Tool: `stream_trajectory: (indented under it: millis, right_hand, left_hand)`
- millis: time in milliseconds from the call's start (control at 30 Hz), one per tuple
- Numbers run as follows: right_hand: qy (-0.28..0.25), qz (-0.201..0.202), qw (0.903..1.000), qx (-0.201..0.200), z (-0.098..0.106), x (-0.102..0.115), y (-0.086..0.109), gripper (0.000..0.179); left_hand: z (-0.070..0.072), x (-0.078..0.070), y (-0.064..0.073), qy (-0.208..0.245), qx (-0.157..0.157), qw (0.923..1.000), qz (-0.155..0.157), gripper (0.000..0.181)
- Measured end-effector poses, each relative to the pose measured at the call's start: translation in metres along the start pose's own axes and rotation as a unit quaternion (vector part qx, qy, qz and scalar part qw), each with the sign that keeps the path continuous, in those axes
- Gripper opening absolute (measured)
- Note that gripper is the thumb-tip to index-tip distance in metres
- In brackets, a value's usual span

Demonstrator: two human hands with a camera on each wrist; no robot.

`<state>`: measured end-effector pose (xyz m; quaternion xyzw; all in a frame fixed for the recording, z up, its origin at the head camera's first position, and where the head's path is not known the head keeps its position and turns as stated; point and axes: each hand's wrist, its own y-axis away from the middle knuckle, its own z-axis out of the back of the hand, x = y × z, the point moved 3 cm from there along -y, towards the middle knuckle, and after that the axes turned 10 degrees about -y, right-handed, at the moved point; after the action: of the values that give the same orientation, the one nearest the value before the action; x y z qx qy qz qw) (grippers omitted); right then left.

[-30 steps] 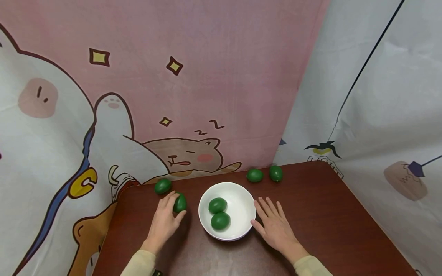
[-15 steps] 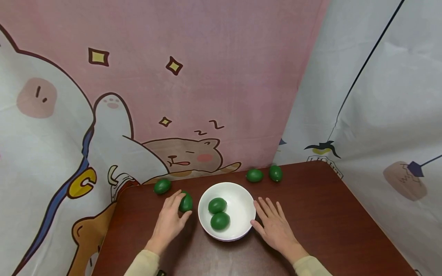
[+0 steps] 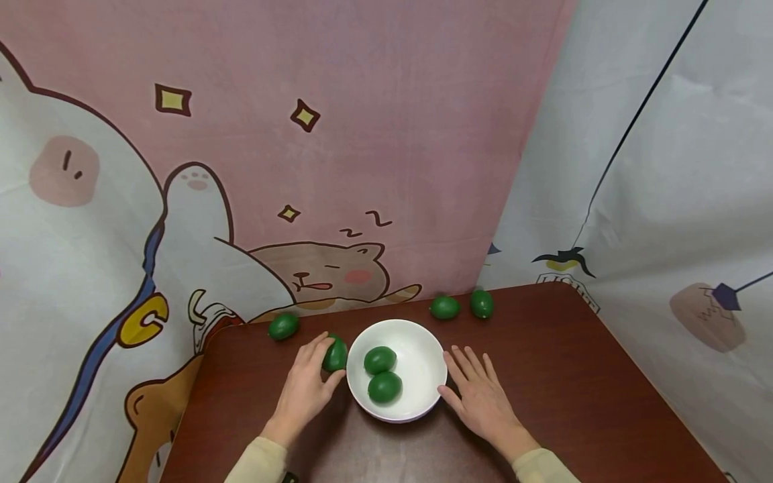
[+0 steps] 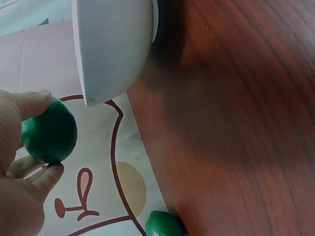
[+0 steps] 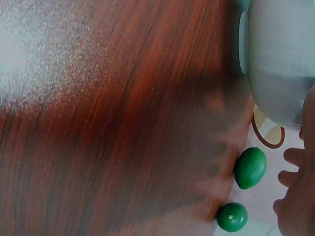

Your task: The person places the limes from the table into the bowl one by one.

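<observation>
My left hand [image 3: 306,389] pinches a green lime [image 3: 335,354] between thumb and fingers, right beside the left rim of a white bowl [image 3: 423,359]. The left wrist view has this lime [image 4: 51,132] raised off the table, near the height of the bowl's rim. Two limes lie inside the bowl, one lime [image 3: 380,360] behind the other lime [image 3: 384,388]. At the bowl's right side, my right hand [image 3: 483,399] has its fingers spread straight, with the thumb and index finger at the rim. In the right wrist view its fingers [image 5: 295,157] are partly cut off.
Along the back edge of the dark red-brown table [image 3: 574,389] lie one lime [image 3: 283,326] at the left and a pair at the right, a lime [image 3: 445,307] and another lime [image 3: 482,304]. A printed cloth [image 3: 386,134] hangs behind the table.
My left hand has moved to the right with the lime, from near the back-left lime up to the bowl's rim. My right hand and the bowl have stayed put.
</observation>
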<state>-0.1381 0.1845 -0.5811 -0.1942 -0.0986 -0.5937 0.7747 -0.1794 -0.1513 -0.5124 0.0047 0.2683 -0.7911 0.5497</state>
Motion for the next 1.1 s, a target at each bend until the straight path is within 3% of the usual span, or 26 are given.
stream_trajectory:
  millis: [633,1100]
  right_hand:
    - [-0.002,0.0,1.0,-0.001,0.0,0.0,0.0,0.07]
    - [-0.007,0.011,0.9996,-0.023,0.0,0.0,0.0,0.069]
  left_hand:
    - [-0.008,-0.015,-0.002,0.018,0.023,0.9995,-0.014,0.067]
    - [-0.014,-0.027,-0.001,0.029,0.048,0.9972,-0.05,0.067]
